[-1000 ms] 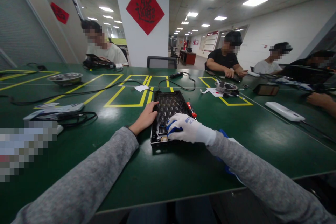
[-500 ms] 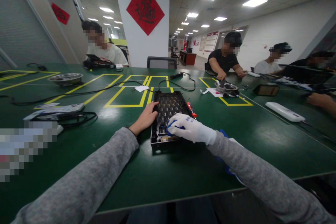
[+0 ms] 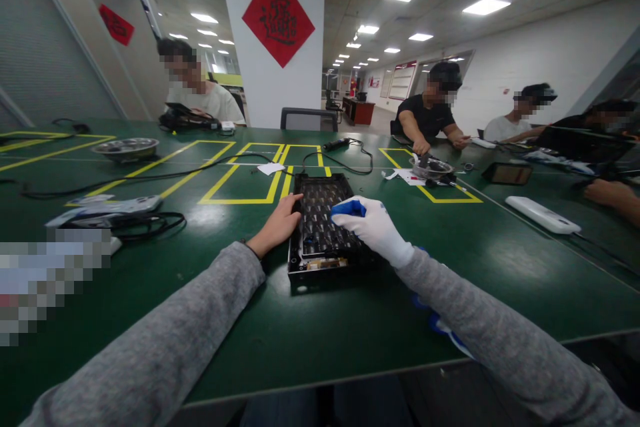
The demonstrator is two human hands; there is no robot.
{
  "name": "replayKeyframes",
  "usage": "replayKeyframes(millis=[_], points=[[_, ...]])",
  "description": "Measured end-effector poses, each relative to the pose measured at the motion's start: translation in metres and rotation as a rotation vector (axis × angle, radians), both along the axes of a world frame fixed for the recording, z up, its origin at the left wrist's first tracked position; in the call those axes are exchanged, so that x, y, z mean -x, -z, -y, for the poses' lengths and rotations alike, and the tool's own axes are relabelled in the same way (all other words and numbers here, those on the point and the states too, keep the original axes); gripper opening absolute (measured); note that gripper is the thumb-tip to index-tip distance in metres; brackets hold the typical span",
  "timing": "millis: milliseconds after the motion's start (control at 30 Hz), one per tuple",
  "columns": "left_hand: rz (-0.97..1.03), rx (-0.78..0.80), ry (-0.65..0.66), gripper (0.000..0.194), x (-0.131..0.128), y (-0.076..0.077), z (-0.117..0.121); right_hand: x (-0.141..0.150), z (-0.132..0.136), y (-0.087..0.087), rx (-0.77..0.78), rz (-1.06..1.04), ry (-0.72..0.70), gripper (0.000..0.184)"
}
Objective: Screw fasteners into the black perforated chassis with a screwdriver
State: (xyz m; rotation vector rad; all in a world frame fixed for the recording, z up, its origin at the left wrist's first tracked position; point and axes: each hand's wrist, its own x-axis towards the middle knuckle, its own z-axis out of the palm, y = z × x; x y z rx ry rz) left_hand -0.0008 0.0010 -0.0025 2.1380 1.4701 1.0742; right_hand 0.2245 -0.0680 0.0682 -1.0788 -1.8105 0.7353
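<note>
A shallow black rectangular case (image 3: pixel 320 267) lies on the green table, with rows of dark, shiny shapes inside and a tan strip near its front edge. My bare left hand (image 3: pixel 277 225) grips the case's left side, its fingertips at the rim. Over the right half of the case is my right hand (image 3: pixel 373 227), in a white glove with blue-coated fingers. Its fingers are curled together in a pinch, raised above the shiny rows. Whatever sits between those fingertips, if anything, is hidden.
A white-and-blue glove (image 3: pixel 443 328) lies partly under my right forearm. Cables, a metal bowl (image 3: pixel 126 149), a white paper (image 3: pixel 271 168) and a white power strip (image 3: pixel 543 213) are on the table (image 3: pixel 240 353). Several people sit around it; one handles things at another bowl (image 3: pixel 433 167).
My right hand has lifted from the front part of the case and moved up and to the right, turning its blue fingers into view. It now covers the red-handled tool. My left hand stays put.
</note>
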Motion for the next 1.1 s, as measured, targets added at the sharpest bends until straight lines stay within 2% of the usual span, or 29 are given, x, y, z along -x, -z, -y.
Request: replayKeyframes(millis=[200, 400, 700, 867, 967, 1100], points=[[-0.001, -0.009, 0.004, 0.059, 0.001, 0.002, -0.002, -0.004, -0.010, 0.011, -0.205, 0.520, -0.072, 0.012], [-0.008, -0.023, 0.009, 0.059, 0.001, 0.003, -0.004, 0.004, -0.013, 0.020, -0.227, 0.915, 0.000, 0.018], [-0.003, -0.013, -0.010, 0.060, 0.000, 0.002, -0.003, 0.004, -0.013, 0.022, -0.267, 0.921, 0.121, 0.019], [-0.014, -0.009, -0.005, 0.060, 0.000, 0.000, -0.001, 0.004, -0.013, 0.021, -0.242, 0.885, 0.043, 0.025], [0.000, -0.009, -0.007, 0.060, 0.000, 0.000, -0.001, 0.004, -0.011, 0.019, -0.195, 0.923, 0.016, 0.018], [0.000, -0.010, -0.003, 0.061, 0.000, 0.001, -0.002, 0.003, -0.008, 0.017, -0.207, 0.880, -0.016, 0.015]])
